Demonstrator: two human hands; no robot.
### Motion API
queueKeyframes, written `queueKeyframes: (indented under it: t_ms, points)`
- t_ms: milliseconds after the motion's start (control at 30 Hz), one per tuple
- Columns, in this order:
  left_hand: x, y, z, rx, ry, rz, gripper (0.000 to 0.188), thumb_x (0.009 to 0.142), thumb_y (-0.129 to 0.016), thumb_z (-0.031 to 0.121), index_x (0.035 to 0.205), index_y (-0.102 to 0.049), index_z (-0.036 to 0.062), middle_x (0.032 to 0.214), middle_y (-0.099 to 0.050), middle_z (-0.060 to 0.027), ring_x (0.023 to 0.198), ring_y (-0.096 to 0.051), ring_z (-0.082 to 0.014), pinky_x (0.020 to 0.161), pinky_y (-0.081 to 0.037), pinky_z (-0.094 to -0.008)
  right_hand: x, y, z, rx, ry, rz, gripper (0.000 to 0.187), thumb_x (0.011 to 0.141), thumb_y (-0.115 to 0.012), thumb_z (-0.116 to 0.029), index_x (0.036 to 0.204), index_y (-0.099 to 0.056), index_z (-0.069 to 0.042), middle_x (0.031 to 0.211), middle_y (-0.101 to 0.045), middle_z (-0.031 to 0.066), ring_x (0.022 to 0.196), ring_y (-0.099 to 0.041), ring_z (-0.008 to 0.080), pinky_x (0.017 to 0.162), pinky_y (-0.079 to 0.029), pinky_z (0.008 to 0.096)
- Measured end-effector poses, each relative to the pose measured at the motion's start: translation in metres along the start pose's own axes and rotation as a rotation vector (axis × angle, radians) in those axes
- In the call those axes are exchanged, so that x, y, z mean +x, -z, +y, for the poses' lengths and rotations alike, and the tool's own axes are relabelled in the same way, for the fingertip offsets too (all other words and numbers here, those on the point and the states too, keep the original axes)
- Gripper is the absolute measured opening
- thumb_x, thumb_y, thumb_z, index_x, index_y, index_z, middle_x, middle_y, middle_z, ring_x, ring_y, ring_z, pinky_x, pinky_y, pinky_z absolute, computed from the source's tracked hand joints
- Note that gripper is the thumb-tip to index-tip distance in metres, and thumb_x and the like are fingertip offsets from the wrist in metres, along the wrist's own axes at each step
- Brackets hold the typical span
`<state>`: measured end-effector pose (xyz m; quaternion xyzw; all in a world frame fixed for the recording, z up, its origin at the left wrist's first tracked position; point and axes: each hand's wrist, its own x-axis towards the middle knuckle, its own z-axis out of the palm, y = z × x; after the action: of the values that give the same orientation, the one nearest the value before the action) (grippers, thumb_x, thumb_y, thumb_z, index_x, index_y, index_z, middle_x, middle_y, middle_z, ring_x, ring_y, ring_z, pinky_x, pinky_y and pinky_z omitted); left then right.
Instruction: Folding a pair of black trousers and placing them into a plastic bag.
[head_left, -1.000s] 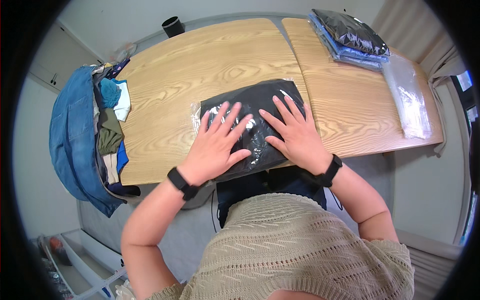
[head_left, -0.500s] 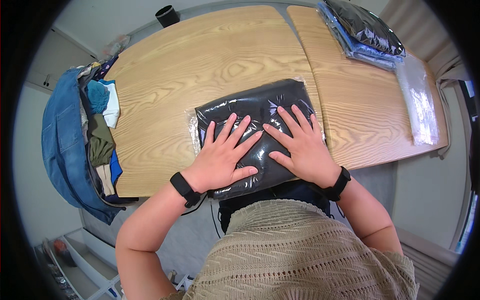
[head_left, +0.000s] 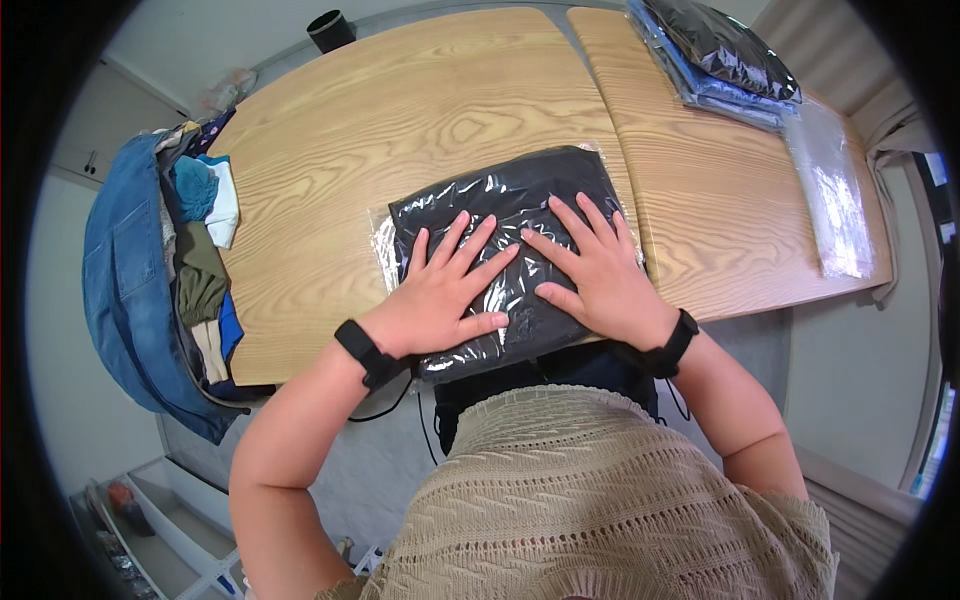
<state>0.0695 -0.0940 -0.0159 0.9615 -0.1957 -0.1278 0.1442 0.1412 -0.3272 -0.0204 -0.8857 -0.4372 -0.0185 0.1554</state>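
Note:
A folded black garment in a clear plastic bag [head_left: 500, 200] lies flat at the near edge of the wooden table [head_left: 340, 170]. My left hand [head_left: 440, 290] rests on its left half, palm down with the fingers spread. On the right half, my right hand [head_left: 600, 275] presses flat, its fingers also spread. The two index fingertips nearly meet in the middle. Clear film sticks out past the garment on its left side. Each wrist wears a black band.
At the left edge hangs a heap of clothes, with blue denim [head_left: 125, 265] outermost and an olive piece [head_left: 200, 275] inside. Bagged folded garments [head_left: 720, 55] are stacked at the far right, beside flat clear plastic bags [head_left: 832, 195]. A black bin [head_left: 330, 30] stands beyond the table.
Both hands stay spread on the bagged garment, and its plastic looks flatter with shifted glints. The whole view has shifted slightly.

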Motion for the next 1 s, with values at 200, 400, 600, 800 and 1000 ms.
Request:
queueKeyframes:
  t_ms: [200, 400, 600, 800, 1000]
  points:
    - [-0.022, 0.023, -0.027, -0.931, -0.025, 0.326, 0.050, 0.090, -0.055, 0.030, 0.133, -0.049, 0.0044, 0.141, -0.044, -0.0119, 0.135, -0.034, -0.0253, 0.110, -0.026, -0.0378, -0.015, 0.024, 0.003, 0.162, 0.096, 0.012, 0.068, 0.074, -0.071, -0.043, 0.131, -0.050, -0.014, 0.146, -0.032, 0.0138, 0.137, -0.024, 0.0353, 0.108, -0.016, 0.0600]
    - [-0.067, -0.007, -0.042, -1.126, 0.668, 0.825, 0.032, 0.094, -0.054, 0.021, 0.114, -0.056, -0.0038, 0.103, -0.062, -0.0090, 0.095, -0.061, -0.0146, 0.084, -0.049, -0.0257, -0.046, 0.011, -0.015, 0.149, 0.193, -0.006, 0.059, 0.068, -0.076, -0.021, 0.123, -0.055, -0.016, 0.138, -0.043, 0.0083, 0.134, -0.031, 0.0292, 0.108, -0.019, 0.0592]
    - [-0.059, -0.017, -0.030, -1.337, 0.763, 0.658, 0.022, 0.092, -0.059, 0.025, 0.094, -0.059, 0.0025, 0.075, -0.059, 0.0004, 0.063, -0.056, -0.0069, 0.059, -0.046, -0.0192, -0.057, -0.008, -0.012, 0.135, 0.152, 0.291, 0.043, 0.066, -0.073, -0.012, 0.108, -0.062, -0.015, 0.116, -0.056, 0.0038, 0.120, -0.047, 0.0248, 0.108, -0.022, 0.0561]
    - [-0.047, -0.008, -0.006, -1.303, 0.621, 0.619, 0.025, 0.088, -0.064, 0.024, 0.099, -0.055, 0.0032, 0.077, -0.055, 0.0028, 0.062, -0.046, -0.0041, 0.054, -0.037, -0.0204, -0.059, -0.011, -0.013, 0.165, 0.041, 0.445, 0.039, 0.064, -0.074, -0.013, 0.101, -0.063, -0.014, 0.112, -0.054, 0.0047, 0.116, -0.048, 0.0253, 0.107, -0.025, 0.0517]
    - [-0.035, -0.012, 0.009, -1.489, 0.625, 0.667, 0.028, 0.090, -0.059, 0.014, 0.114, -0.047, 0.0059, 0.091, -0.061, -0.0035, 0.074, -0.057, -0.0090, 0.056, -0.044, -0.0238, -0.042, -0.010, -0.014, 0.069, -0.224, 0.608, 0.025, 0.066, -0.077, -0.013, 0.083, -0.059, -0.008, 0.088, -0.056, 0.0061, 0.085, -0.054, 0.0233, 0.074, -0.041, 0.0366]
